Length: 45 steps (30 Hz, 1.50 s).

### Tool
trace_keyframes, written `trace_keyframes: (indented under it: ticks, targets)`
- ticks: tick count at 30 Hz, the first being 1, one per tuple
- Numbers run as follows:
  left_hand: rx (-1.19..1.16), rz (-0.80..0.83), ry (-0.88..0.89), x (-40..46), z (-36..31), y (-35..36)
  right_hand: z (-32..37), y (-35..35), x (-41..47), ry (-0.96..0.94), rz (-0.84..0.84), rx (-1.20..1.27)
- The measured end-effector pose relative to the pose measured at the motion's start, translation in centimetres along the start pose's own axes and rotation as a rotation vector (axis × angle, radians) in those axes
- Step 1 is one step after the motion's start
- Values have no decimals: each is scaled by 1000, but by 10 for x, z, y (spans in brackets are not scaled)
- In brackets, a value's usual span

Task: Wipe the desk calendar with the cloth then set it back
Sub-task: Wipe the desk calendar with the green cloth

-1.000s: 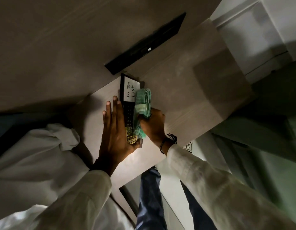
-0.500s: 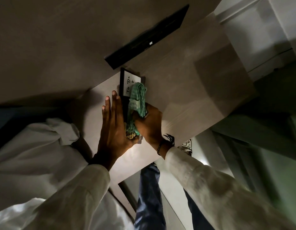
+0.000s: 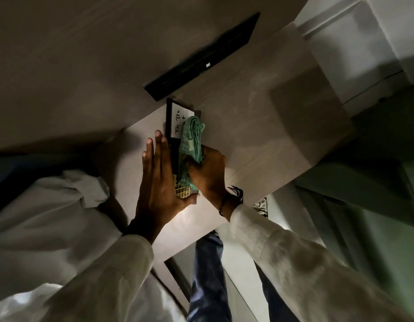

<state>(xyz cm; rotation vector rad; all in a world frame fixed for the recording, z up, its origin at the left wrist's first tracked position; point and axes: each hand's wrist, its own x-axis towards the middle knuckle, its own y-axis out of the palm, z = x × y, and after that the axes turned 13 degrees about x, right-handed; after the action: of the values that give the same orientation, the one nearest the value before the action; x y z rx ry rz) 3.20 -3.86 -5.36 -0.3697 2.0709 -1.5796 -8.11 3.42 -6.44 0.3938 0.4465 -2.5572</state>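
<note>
You're mid-wipe: your flat, open left hand [image 3: 160,180] braces the desk calendar [image 3: 175,122] while your right hand [image 3: 208,173], beside it, grips the cloth [image 3: 192,140]; setting it back remains.

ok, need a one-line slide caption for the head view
Left hand steadies the black-framed desk calendar on the wooden desk while the right hand presses a bunched green cloth against its face.

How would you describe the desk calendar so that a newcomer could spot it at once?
Start at the pale wood-grain desk top and find the two hands at its middle. Between the flat left hand and the right hand clutching a crumpled green cloth lies the black-framed desk calendar, its white panel lettered "To D".
</note>
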Motion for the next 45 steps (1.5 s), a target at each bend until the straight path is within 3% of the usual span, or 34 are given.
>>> trace_keyframes:
  ticks: [5, 10, 14, 17, 22, 27, 30, 35, 39, 45]
  targets:
    - [17, -13, -6, -1, 0, 0, -5, -5, 3, 34, -16, 12]
    - [19, 2, 20, -1, 3, 0, -5, 5, -5, -73, -23, 0]
    - [25, -10, 19, -2, 3, -1, -4, 0, 2, 45, -21, 75]
    - [27, -8, 23, -1, 4, 0, 1, 5, -3, -41, -27, 29]
    - [24, -19, 8, -2, 1, -1, -6, -3, 6, 43, -44, -10]
    - [44, -20, 31, -1, 6, 2, 1, 5, -1, -78, -35, -13]
    - [31, -42, 13, -2, 4, 4, -2, -2, 9, 31, -26, 21]
    - [23, -33, 24, -1, 6, 5, 3, 4, 2, -60, -35, -29]
    - [30, -44, 3, -2, 3, 5, -3, -5, 9, 73, -32, -31]
    - [17, -33, 11, -1, 4, 5, 0, 1, 0, 26, -9, 20]
